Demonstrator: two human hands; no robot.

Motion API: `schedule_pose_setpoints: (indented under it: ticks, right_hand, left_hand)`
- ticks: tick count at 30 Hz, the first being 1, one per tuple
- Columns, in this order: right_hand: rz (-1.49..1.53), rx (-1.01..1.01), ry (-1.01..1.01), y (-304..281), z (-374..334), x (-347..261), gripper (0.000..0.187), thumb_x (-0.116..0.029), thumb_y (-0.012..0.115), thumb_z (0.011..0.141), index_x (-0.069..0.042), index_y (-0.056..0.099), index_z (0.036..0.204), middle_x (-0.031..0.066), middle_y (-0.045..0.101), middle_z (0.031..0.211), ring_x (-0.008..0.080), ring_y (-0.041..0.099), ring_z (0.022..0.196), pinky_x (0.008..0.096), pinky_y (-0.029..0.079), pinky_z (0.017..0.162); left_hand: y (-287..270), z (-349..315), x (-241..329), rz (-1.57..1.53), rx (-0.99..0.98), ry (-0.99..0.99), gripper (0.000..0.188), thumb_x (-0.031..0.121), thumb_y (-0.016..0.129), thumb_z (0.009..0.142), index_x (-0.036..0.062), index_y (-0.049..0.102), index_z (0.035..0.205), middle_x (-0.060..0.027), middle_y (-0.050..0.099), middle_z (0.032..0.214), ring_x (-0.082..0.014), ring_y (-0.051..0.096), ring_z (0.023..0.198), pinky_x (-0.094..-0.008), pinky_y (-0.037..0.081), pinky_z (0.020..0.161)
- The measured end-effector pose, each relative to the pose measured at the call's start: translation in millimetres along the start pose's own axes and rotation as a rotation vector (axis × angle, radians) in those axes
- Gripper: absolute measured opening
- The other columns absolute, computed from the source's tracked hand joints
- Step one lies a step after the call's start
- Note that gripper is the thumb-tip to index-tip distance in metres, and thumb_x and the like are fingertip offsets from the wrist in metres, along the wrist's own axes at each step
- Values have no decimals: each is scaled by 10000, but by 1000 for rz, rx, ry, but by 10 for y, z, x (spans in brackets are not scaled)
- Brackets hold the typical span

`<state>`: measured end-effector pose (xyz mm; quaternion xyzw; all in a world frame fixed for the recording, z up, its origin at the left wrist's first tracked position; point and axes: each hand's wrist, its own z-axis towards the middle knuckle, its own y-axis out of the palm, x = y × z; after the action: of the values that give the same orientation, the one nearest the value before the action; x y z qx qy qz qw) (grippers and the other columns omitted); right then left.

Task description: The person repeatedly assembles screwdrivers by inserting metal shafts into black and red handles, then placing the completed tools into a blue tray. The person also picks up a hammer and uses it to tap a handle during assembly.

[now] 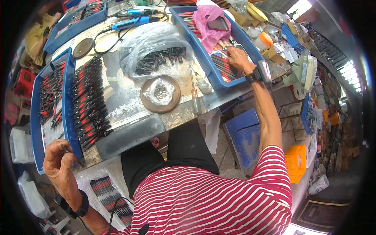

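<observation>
At the lower left, my left hand (60,164) is closed in a pinch on a small black-and-red handled tool, its metal tip showing above the fingers. It is beside the near end of a long blue tray (71,105) of similar tools. My right hand (239,59) reaches into the right blue tray (214,74), fingers bent together over its contents; what they grip is hidden. Under that hand lie black-and-red tools (225,66). A pink plastic bag (207,29) with a dark, phone-like object (217,24) on it sits farther up that tray.
Rows of black-and-red tools (88,105) lie between the left tray and a clear bag (145,39) of dark handles. Small metal pieces (160,91) fill a round wooden dish (147,102). A screwdriver (195,100) lies near the edge; blue power screwdrivers (133,22) lie behind.
</observation>
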<state>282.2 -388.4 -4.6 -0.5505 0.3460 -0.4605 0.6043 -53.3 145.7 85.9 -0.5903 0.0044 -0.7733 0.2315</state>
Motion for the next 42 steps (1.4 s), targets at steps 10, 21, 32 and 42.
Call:
schedule_pose_setpoints:
  ticks: [10,21,32,42]
  right_hand:
    - [960,449,154,-948,-751,-1187,147,-89,600,843,7,644,944,34,638,782,76,565,694,225,453,613]
    - [932,295,-706,-993,-1358,-2910,142,-35,635,689,-26,507,749,67,435,628,220,511,507,343,416,457]
    - [1456,251,-602,-791,-1440,-3009,153,-28,710,715,-24,601,823,60,575,686,183,530,468,299,389,408]
    - [1588,40,-335,-710,-1466,-2974,128,-34,640,818,5,548,898,100,564,764,177,573,581,280,434,512]
  left_hand:
    - [576,0,117,-286,-129,10,220,94,676,778,-4,523,903,-91,520,866,-128,485,723,-215,409,615]
    - [1240,-125,181,-472,-279,-233,214,60,712,755,-31,580,896,-78,576,880,-102,520,743,-217,435,665]
    - [1343,-210,-24,-573,-347,-350,203,35,708,753,-32,578,894,-70,582,870,-78,494,708,-204,418,641]
    - [1462,-223,-51,-607,-226,-396,200,75,708,763,-28,577,873,-75,592,864,-98,549,730,-215,455,653]
